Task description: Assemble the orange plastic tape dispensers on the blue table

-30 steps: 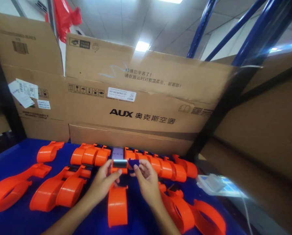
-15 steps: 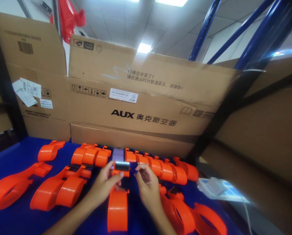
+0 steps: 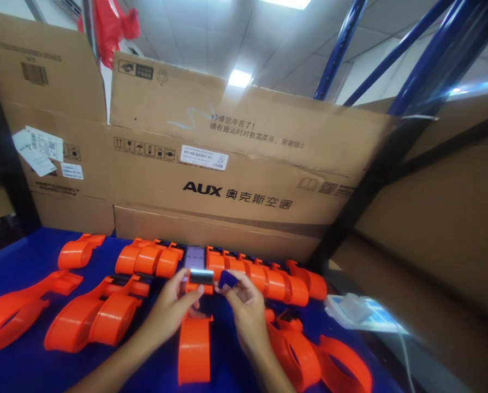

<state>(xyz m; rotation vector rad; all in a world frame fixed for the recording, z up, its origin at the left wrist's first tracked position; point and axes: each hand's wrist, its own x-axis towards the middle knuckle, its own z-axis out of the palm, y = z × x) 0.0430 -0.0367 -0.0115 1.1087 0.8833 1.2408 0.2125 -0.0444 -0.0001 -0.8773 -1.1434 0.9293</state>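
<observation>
My left hand [image 3: 180, 297] is closed on an orange plastic part [image 3: 200, 289] with a shiny dark-and-silver cylinder or strip [image 3: 202, 275] across its top. The thumb presses on its front. My right hand [image 3: 244, 300] pinches a small dark blue piece [image 3: 228, 279] just right of that part, a narrow gap between them. Below, between my forearms, an orange loop [image 3: 194, 352] shows; whether it joins the held part is hidden by my fingers. Similar orange looped plastic parts [image 3: 113, 319] lie on both sides, some with dark pieces at their ends.
A blue surface [image 3: 154, 365] carries the parts, with a row of orange loops [image 3: 264, 275] at the back. A phone-like screen [image 3: 195, 257] stands behind my hands. A cardboard wall [image 3: 236, 174] closes the back. A white device with a cable [image 3: 361, 311] lies at right.
The dark blue piece in my right hand has turned and sits slightly farther from the orange part. The whole view has shifted a little.
</observation>
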